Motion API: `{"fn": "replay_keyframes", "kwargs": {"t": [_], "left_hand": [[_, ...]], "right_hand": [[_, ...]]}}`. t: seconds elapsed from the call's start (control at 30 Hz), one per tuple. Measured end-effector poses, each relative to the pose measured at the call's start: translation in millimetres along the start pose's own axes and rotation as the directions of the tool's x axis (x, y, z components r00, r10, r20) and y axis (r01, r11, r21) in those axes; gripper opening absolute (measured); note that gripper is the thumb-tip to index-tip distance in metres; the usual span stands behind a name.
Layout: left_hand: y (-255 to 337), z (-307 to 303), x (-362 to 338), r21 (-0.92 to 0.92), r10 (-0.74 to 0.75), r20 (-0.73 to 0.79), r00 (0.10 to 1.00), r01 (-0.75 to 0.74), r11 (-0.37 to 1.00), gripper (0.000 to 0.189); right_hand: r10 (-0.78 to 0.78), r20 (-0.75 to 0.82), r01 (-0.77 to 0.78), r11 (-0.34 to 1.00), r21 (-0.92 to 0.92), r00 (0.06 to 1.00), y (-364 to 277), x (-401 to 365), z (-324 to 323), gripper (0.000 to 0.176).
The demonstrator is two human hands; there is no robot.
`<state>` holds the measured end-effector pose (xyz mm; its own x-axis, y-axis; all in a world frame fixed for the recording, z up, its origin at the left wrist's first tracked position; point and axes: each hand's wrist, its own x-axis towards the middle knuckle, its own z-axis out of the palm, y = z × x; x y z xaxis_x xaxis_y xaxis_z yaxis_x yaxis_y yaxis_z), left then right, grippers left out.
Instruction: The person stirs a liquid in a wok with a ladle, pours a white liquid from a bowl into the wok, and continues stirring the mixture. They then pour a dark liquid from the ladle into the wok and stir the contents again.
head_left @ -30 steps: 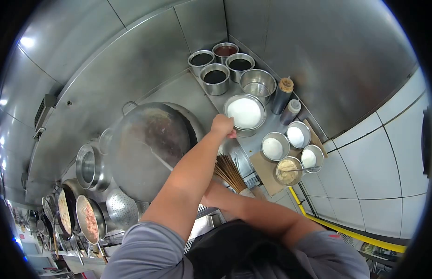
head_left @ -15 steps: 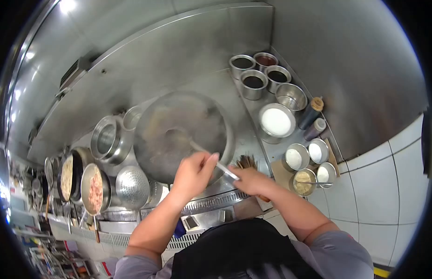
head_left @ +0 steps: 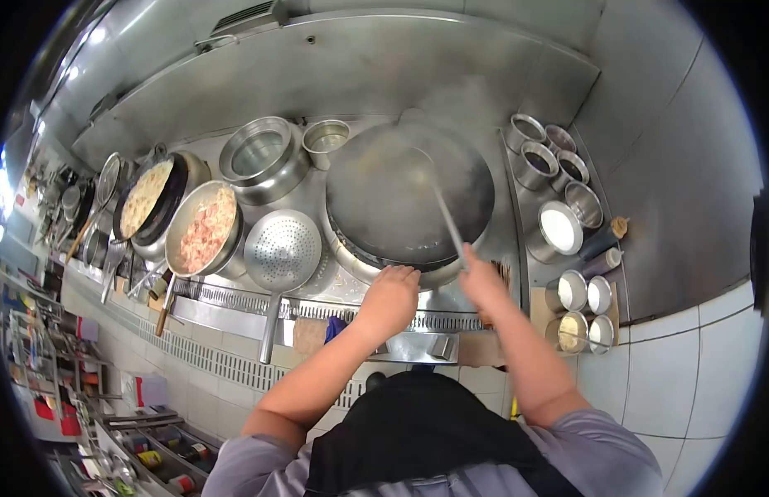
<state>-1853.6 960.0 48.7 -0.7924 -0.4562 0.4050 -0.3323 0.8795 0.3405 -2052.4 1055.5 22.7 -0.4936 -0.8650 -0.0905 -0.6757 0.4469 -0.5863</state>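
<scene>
Steam blurs the inside of a large dark wok (head_left: 376, 211) on the stove, so its contents are hard to make out. My right hand (head_left: 482, 282) is wrapped round the handle of a long metal ladle (head_left: 447, 217), whose head reaches into the steamy wok. At the wok's near rim is my left hand (head_left: 393, 296), fingers together and closed over the edge where an ear handle would sit; the grip itself is hidden. To its left lies a perforated metal strainer (head_left: 282, 250), its handle pointing toward me.
A pan of pinkish chopped food (head_left: 209, 232) and a dark pan with a pale flat food (head_left: 148, 199) stand left. Nested metal bowls (head_left: 260, 157) and a small pot (head_left: 326, 142) sit behind. Sauce pots (head_left: 537, 164), a white-filled pot (head_left: 560, 229) and bottles (head_left: 602, 240) line the right.
My left hand has left the ladle's shaft and moved to the wok's near rim. My right hand still grips the ladle, now held more upright in view. The camera view has shifted left.
</scene>
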Motion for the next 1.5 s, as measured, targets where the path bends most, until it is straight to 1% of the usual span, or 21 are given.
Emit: {"fn": "replay_keyframes", "kwargs": {"t": [0.07,0.1,0.23,0.27,0.3,0.33,0.4,0.5,0.6,0.67,0.73,0.8,0.87,0.93,0.97,1.03,1.1,1.27,1.33,1.43,1.5], "left_hand": [[-1.9,1.8,4.3,-0.014,-0.064,0.168,0.984,0.067,0.998,0.028],[-7.6,11.4,2.0,0.001,-0.044,0.091,0.995,0.044,0.999,0.026],[-17.2,30.8,6.0,0.079,-0.078,0.139,0.987,0.067,0.995,0.024],[-17.8,30.5,5.8,0.081,-0.089,0.132,0.987,0.079,0.994,0.024],[-17.4,30.0,4.5,0.066,-0.072,0.126,0.989,0.064,0.996,0.024],[-16.6,29.2,3.2,0.051,-0.054,0.122,0.991,0.048,0.998,0.024],[-17.5,29.6,1.0,0.042,-0.058,0.130,0.990,0.053,0.998,0.025],[-19.7,33.9,-0.7,-0.019,-0.043,0.030,0.999,0.043,0.999,0.026],[-25.0,27.7,-8.4,-0.169,-0.023,-0.036,0.999,0.016,0.986,0.029],[-21.9,3.1,-21.2,-0.228,-0.009,-0.176,0.984,-0.032,0.973,0.032],[-17.3,-16.2,-41.2,-0.158,-0.037,-0.287,0.957,-0.009,0.987,0.031],[-1.8,-40.2,-61.2,-0.416,-0.107,-0.119,0.987,0.048,0.908,0.026],[4.4,-45.8,-76.4,-0.449,-0.120,-0.065,0.991,0.079,0.890,0.025],[5.0,-52.2,-85.5,-0.478,-0.127,-0.035,0.991,0.095,0.873,0.025],[3.1,-57.7,-93.8,-0.502,-0.100,0.012,0.995,0.093,0.860,0.025],[-4.7,-74.6,-115.3,-0.489,-0.107,0.160,0.981,0.173,0.855,0.027],[-13.5,-83.0,-151.6,-0.473,-0.208,0.121,0.971,0.241,0.847,0.027],[-32.4,-85.2,-224.2,-0.488,-0.479,0.081,0.874,0.454,0.745,0.028],[-30.6,-87.9,-236.9,-0.420,-0.523,0.185,0.832,0.548,0.723,0.028],[-30.9,-88.7,-251.3,-0.403,-0.512,0.182,0.840,0.538,0.740,0.029],[-29.7,-90.2,-264.0,-0.382,-0.522,0.191,0.831,0.553,0.741,0.029]], "right_hand": [[0.144,0.130,-0.151,0.987,0.050,0.981,-28.5,6.9,26.8,0.058],[0.215,0.310,-0.291,0.930,0.226,0.926,-62.0,-12.4,-3.0,0.059],[0.232,0.406,-0.298,0.949,0.105,0.884,-48.1,-24.7,-68.1,0.058],[0.091,0.156,-0.091,0.996,-0.009,0.984,-18.9,-11.5,-61.7,0.057],[-0.099,-0.079,0.085,0.982,-0.167,0.992,-4.9,-5.3,-55.6,0.057],[-0.104,-0.070,0.091,0.981,-0.170,0.992,-16.9,2.8,-53.4,0.057],[0.153,-0.137,-0.183,0.952,-0.245,0.979,-45.4,29.0,-47.6,0.058],[0.195,0.066,-0.204,0.959,0.199,0.979,-51.4,45.1,3.1,0.060],[0.007,0.385,-0.243,0.787,0.567,0.923,-43.9,12.3,8.5,0.053],[0.107,0.517,-0.440,0.685,0.581,0.849,-28.8,-19.9,-24.0,0.052],[0.099,0.445,-0.315,0.840,0.442,0.890,-6.3,-33.6,-53.5,0.060],[0.162,0.234,-0.222,0.941,0.256,0.959,-1.8,-22.1,-51.3,0.063],[0.147,0.085,-0.155,0.983,0.099,0.986,-24.1,6.1,-23.3,0.064],[0.166,0.118,-0.184,0.968,0.171,0.979,-35.9,31.2,8.2,0.063],[0.084,0.237,-0.168,0.918,0.360,0.968,-37.2,29.3,10.5,0.061],[0.080,0.414,-0.288,0.835,0.469,0.907,-49.2,-5.4,-16.3,0.059],[0.119,0.465,-0.345,0.830,0.439,0.878,-20.1,-33.4,-42.1,0.058],[0.140,0.114,-0.156,0.978,0.137,0.983,-11.5,-2.7,-30.4,0.059],[0.132,0.129,-0.156,0.967,0.200,0.983,-41.6,17.8,0.2,0.057],[0.087,0.410,-0.329,0.755,0.568,0.908,-44.3,-1.7,4.9,0.056],[0.092,0.479,-0.393,0.712,0.582,0.873,-22.4,-42.0,-30.7,0.056]]}}
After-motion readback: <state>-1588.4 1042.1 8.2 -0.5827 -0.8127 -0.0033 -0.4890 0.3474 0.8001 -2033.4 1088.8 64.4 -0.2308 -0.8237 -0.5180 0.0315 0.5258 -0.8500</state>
